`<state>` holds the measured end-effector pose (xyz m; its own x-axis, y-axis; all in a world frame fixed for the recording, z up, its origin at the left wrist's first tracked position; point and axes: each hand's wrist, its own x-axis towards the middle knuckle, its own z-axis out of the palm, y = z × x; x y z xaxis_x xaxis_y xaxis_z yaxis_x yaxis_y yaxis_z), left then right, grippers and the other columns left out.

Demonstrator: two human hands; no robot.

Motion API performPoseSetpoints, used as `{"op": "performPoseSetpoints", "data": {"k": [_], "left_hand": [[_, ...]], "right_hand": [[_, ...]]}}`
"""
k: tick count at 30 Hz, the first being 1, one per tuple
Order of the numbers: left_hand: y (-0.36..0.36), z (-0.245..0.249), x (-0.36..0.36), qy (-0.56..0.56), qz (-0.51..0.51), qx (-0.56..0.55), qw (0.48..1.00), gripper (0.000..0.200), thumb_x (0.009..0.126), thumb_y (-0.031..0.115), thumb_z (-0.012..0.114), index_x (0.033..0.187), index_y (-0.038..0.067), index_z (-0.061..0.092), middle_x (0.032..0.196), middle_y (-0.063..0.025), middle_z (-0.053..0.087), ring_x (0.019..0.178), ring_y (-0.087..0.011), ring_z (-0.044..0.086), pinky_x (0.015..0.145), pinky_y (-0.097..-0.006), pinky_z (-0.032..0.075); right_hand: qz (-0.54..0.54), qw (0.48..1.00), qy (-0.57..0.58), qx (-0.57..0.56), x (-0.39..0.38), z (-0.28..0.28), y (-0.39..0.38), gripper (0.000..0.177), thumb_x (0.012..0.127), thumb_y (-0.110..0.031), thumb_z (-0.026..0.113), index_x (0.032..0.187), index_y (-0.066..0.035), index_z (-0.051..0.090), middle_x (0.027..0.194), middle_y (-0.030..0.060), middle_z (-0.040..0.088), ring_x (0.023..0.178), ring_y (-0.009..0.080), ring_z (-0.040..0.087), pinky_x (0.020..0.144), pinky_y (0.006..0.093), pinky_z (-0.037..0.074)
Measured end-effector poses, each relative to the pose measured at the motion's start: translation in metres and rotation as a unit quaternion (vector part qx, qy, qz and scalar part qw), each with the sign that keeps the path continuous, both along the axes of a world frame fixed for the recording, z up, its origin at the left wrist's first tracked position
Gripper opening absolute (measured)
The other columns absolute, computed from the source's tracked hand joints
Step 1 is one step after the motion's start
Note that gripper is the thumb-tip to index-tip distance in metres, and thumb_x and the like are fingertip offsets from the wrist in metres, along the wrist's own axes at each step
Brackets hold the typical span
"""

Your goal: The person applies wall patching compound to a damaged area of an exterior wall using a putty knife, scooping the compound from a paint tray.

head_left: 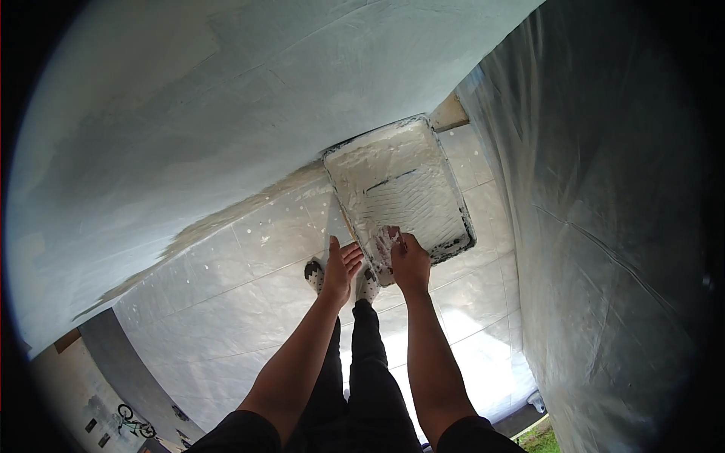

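A large paint tray (411, 158), dark at the rim and coated in off-white paint, is in front of me with its ribbed slope facing up. My right hand (411, 264) is closed around a reddish-brown paintbrush (386, 243) smeared with white paint, over the tray's near left corner. The hand hides part of the brush. My left hand (342, 266) is open beside the tray's left edge, thumb up and fingers apart, with nothing in it.
A partly painted pale wall (226, 98) rises on the left and ahead. Clear plastic sheeting (604, 226) hangs on the right. Paint spots dot the tiled floor (249, 257). My feet in spotted socks (367, 287) stand close to the tray. A bicycle (136, 423) is far at lower left.
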<state>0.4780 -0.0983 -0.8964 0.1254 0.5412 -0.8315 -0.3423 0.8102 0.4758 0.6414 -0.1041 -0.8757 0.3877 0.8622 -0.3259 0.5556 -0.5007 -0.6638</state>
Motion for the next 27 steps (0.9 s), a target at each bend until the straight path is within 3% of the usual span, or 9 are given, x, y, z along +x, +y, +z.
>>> {"op": "performPoseSetpoints", "data": {"k": [6, 11, 18, 20, 27], "left_hand": [[-0.001, 0.001, -0.003, -0.004, -0.013, 0.007, 1.0, 0.104, 0.092, 0.08, 0.025, 0.143, -0.009, 0.041, 0.143, -0.025, 0.048, 0.137, -0.032, 0.045, 0.118, -0.0425, 0.029], [-0.002, 0.0, -0.004, -0.012, -0.009, 0.006, 1.0, 0.103, 0.093, 0.08, 0.024, 0.143, -0.009, 0.041, 0.143, -0.0248, 0.048, 0.137, -0.0322, 0.044, 0.117, -0.0425, 0.03], [-0.002, 0.001, -0.004, -0.007, -0.01, -0.001, 1.0, 0.1, 0.095, 0.077, 0.019, 0.143, -0.008, 0.043, 0.142, -0.023, 0.05, 0.135, -0.0305, 0.046, 0.117, -0.0416, 0.029], [-0.003, 0.001, -0.003, -0.014, -0.009, 0.011, 1.0, 0.1, 0.095, 0.077, 0.02, 0.143, -0.008, 0.041, 0.143, -0.0232, 0.05, 0.135, -0.0308, 0.046, 0.117, -0.0418, 0.028], [-0.003, 0.003, -0.004, -0.02, -0.009, 0.009, 1.0, 0.102, 0.094, 0.078, 0.02, 0.144, -0.009, 0.039, 0.145, -0.0241, 0.048, 0.137, -0.0316, 0.044, 0.118, -0.0422, 0.027]], "right_hand": [[-0.043, 0.998, 0.034, 0.027, 0.016, 0.011, -0.002, 0.018, 0.09, -0.014, 0.058, 0.101, -0.002, 0.064, 0.08, 0.0199, 0.069, 0.074, 0.0399, 0.069, 0.066, 0.0446, 0.053], [0.005, 1.0, 0.011, 0.018, 0.01, 0.019, -0.013, 0.019, 0.093, -0.015, 0.057, 0.109, -0.005, 0.062, 0.085, 0.0209, 0.07, 0.079, 0.0415, 0.069, 0.067, 0.0471, 0.054], [0.0, 1.0, 0.012, 0.022, -0.001, 0.006, -0.021, 0.02, 0.094, -0.016, 0.056, 0.11, -0.006, 0.062, 0.089, 0.0213, 0.07, 0.083, 0.0418, 0.069, 0.07, 0.0481, 0.054], [0.005, 0.999, -0.029, 0.02, -0.004, -0.004, -0.022, 0.017, 0.094, -0.014, 0.058, 0.106, -0.002, 0.062, 0.086, 0.0206, 0.069, 0.08, 0.0397, 0.069, 0.069, 0.0445, 0.053], [0.026, 1.0, 0.005, 0.007, -0.009, 0.002, -0.016, 0.018, 0.094, -0.014, 0.058, 0.107, -0.004, 0.062, 0.088, 0.022, 0.069, 0.085, 0.0415, 0.069, 0.071, 0.0456, 0.053]]}}
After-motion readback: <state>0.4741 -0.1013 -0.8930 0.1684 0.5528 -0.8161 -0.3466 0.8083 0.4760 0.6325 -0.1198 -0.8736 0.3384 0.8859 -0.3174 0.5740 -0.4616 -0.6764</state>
